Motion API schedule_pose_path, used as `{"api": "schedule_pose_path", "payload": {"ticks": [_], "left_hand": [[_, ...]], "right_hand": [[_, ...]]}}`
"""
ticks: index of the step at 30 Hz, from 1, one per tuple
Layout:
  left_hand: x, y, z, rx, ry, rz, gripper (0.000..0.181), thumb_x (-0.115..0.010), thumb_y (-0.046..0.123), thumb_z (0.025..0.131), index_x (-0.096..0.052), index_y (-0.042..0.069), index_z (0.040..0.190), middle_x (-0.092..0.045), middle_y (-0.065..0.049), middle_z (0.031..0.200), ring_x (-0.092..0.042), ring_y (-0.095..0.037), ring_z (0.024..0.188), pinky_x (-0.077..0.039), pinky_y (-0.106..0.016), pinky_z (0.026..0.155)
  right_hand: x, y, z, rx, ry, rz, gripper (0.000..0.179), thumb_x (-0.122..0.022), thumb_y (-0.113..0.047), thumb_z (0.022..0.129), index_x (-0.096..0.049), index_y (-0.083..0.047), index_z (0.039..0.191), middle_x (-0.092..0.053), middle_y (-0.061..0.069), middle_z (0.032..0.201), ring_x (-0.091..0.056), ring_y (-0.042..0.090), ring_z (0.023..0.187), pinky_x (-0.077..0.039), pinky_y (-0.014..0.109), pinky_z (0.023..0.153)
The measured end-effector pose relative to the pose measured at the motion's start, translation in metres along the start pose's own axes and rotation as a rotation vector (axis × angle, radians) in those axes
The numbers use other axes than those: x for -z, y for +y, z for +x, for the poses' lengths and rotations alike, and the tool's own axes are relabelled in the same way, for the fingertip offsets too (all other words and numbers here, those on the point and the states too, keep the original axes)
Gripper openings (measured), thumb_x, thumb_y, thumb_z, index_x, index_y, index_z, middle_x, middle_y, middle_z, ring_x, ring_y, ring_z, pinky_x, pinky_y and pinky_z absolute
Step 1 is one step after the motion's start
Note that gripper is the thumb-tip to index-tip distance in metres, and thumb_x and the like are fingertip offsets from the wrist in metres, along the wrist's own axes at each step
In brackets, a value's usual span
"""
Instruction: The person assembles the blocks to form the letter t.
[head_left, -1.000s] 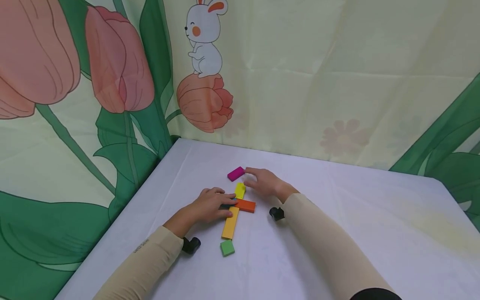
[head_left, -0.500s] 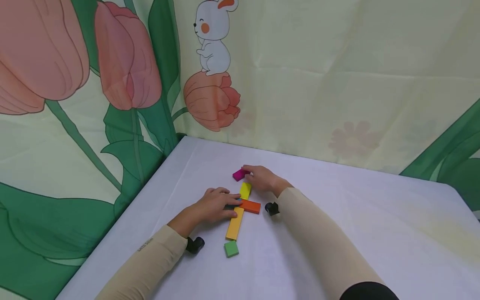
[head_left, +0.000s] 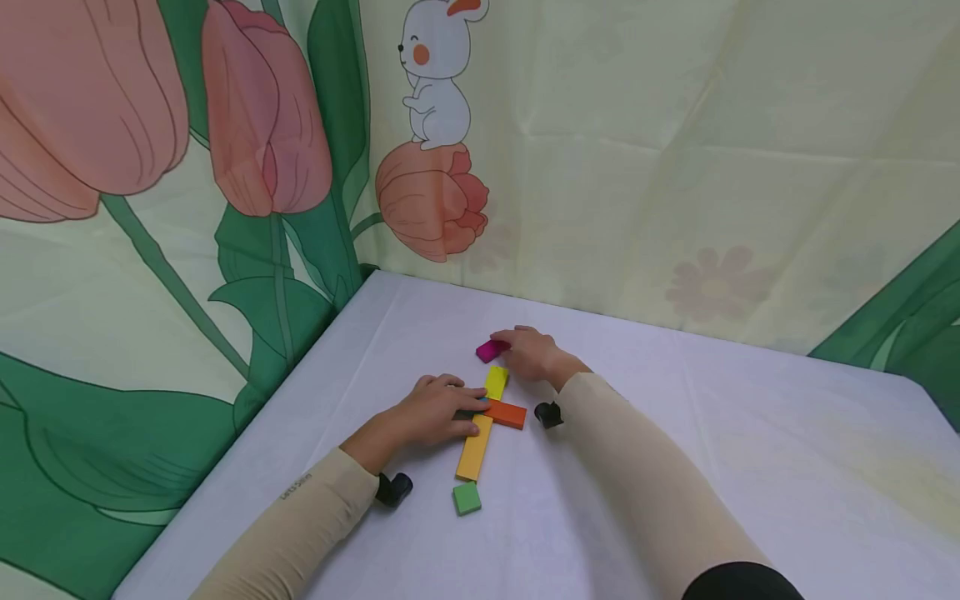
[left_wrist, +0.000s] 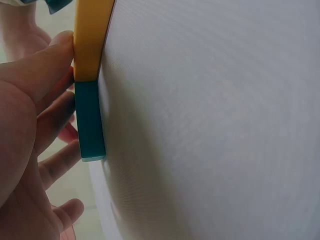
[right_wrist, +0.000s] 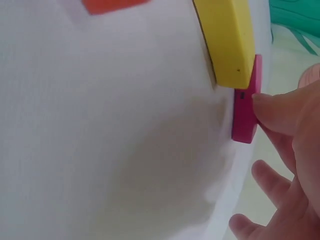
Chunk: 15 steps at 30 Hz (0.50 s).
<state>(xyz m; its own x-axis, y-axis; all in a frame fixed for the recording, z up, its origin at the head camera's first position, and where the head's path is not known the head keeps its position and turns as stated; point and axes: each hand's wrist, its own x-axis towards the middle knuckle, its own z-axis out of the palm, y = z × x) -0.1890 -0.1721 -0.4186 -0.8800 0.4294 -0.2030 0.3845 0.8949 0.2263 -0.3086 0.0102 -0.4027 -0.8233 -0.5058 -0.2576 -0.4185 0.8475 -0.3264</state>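
Observation:
My right hand (head_left: 531, 354) pinches a magenta wooden block (head_left: 489, 352) at the far end of a row of coloured blocks. The right wrist view shows the thumb on the side of that block, just beyond the yellow block (right_wrist: 227, 42). My left hand (head_left: 431, 411) rests over the middle of the row with fingers spread and fairly straight. Under its fingers lies a blue block (left_wrist: 90, 120), mostly covered in the head view. Its thumb touches the long amber block (head_left: 474, 450). An orange-red block (head_left: 507, 414) sticks out to the right of the crossing.
A green square block (head_left: 467, 498) lies at the near end of the amber block. Everything sits on a white-covered table (head_left: 675, 467). Behind it hangs a printed curtain (head_left: 600, 167) with tulips and a rabbit. Black wrist cameras sit below both wrists.
My right hand has moved in from beside the magenta block and now pinches it. The left hand stays in place on the blocks. The head view has shifted slightly.

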Motion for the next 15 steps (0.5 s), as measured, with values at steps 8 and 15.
{"api": "schedule_pose_path", "payload": {"ticks": [8,15], "left_hand": [[0.002,0.001,-0.001,-0.003,-0.012,0.004,0.053,-0.067,0.046,0.094,-0.056,0.033,0.144,-0.048,0.011,0.150,-0.038,-0.027,0.137,-0.032,-0.051,0.109],[0.000,0.001,-0.002,0.000,-0.009,0.007,0.054,-0.067,0.048,0.094,-0.056,0.033,0.144,-0.048,0.011,0.150,-0.038,-0.027,0.137,-0.031,-0.051,0.110]], "right_hand": [[0.004,0.005,-0.002,-0.027,0.054,-0.007,0.048,-0.064,-0.018,0.097,-0.055,-0.018,0.144,-0.054,0.011,0.141,-0.040,0.034,0.134,-0.035,0.058,0.109],[0.004,0.012,-0.006,-0.049,0.101,-0.019,0.042,-0.063,-0.019,0.098,-0.059,-0.013,0.139,-0.059,0.011,0.134,-0.048,0.033,0.127,-0.042,0.053,0.104]]}}
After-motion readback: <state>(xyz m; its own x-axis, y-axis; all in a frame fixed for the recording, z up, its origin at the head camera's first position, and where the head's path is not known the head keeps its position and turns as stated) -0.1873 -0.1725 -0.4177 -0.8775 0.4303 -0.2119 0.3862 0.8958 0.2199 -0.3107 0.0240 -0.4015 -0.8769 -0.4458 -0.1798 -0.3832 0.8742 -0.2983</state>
